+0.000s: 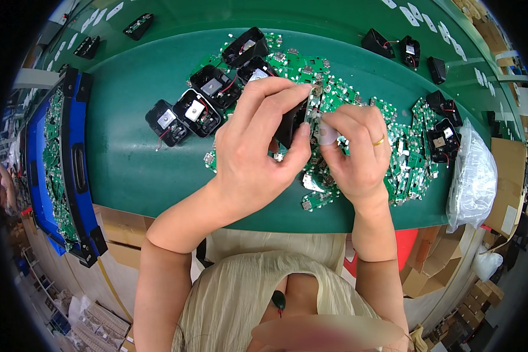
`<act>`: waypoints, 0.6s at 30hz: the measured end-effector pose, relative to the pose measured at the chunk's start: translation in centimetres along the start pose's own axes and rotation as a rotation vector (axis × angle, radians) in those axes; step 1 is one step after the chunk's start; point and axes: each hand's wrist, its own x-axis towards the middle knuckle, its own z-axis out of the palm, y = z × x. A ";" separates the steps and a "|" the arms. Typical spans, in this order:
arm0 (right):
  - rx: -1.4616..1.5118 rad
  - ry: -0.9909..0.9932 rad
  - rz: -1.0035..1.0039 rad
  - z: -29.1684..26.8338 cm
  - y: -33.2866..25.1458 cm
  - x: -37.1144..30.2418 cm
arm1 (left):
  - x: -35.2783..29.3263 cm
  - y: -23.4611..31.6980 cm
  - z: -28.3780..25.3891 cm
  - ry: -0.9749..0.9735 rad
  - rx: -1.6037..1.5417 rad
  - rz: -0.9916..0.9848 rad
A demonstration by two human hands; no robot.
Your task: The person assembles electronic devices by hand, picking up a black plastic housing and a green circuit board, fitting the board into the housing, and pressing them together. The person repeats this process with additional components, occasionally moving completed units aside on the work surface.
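Held up in my left hand [255, 129] is a black plastic housing [291, 124], gripped between thumb and fingers and tilted on its side. A small green circuit board [314, 114] stands along the housing's right edge. Close to that board, my right hand [358, 146] has thumb and index finger pinched together; whatever lies between them is hidden. Something whitish and translucent [327, 134] covers a fingertip of this hand, which wears a ring. Beneath both hands spreads a heap of loose green circuit boards [402, 170].
Several open black housings [198, 111] with white parts and red wires sit left of the heap; others [443, 141] lie right and along the far side. A blue tray [38, 152] of boards stands at the left, a clear plastic bag [474, 176] at the right. The table [123, 152] is green.
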 end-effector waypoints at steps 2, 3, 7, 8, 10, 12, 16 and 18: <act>-0.006 -0.004 -0.013 0.0 0.0 0.0 | 0.0 -0.1 0.0 0.018 0.004 0.028; -0.013 -0.006 -0.025 0.0 -0.1 0.0 | 0.0 -0.1 0.1 0.019 0.004 0.027; -0.030 -0.011 -0.033 0.0 0.0 0.0 | 0.1 0.0 0.0 0.017 0.014 0.041; -0.031 -0.015 -0.034 -0.1 -0.1 0.0 | 0.1 0.0 0.0 0.012 0.017 0.047; -0.031 -0.019 -0.034 -0.1 0.0 0.0 | 0.1 0.1 0.0 0.005 0.019 0.034; -0.031 -0.025 -0.040 -0.1 0.0 0.0 | 0.1 0.1 0.0 -0.001 0.022 0.020; -0.044 -0.044 -0.043 -0.2 0.0 0.1 | -0.1 -0.2 0.0 -0.003 0.020 0.028; -0.033 -0.058 -0.031 0.0 0.1 0.0 | 0.0 -0.2 0.0 -0.011 0.009 0.012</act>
